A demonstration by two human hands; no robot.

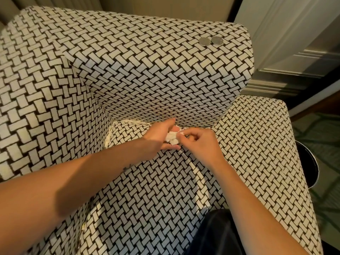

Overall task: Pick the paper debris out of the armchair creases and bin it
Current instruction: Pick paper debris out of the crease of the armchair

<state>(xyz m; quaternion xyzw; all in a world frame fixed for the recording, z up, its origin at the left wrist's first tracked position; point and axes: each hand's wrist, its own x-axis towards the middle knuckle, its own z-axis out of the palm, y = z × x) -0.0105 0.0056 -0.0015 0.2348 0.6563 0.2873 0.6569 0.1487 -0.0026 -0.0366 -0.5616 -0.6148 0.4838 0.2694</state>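
Observation:
An armchair (147, 74) in black-and-cream basket-weave fabric fills the view. At the crease where the seat cushion meets the right armrest, my left hand (160, 138) cups a wad of white paper debris (172, 138) in its palm. My right hand (200, 144) pinches a small white scrap with thumb and forefinger, right against that wad. A dark round bin (309, 166) stands on the floor to the right of the chair, mostly hidden behind the chair's front corner.
Two coins (211, 41) lie on top of the armrest at the upper right. A white panelled door and skirting (294, 52) stand behind the chair. Green patterned carpet (322, 129) lies on the right. A dark trouser leg (217, 234) shows at the bottom.

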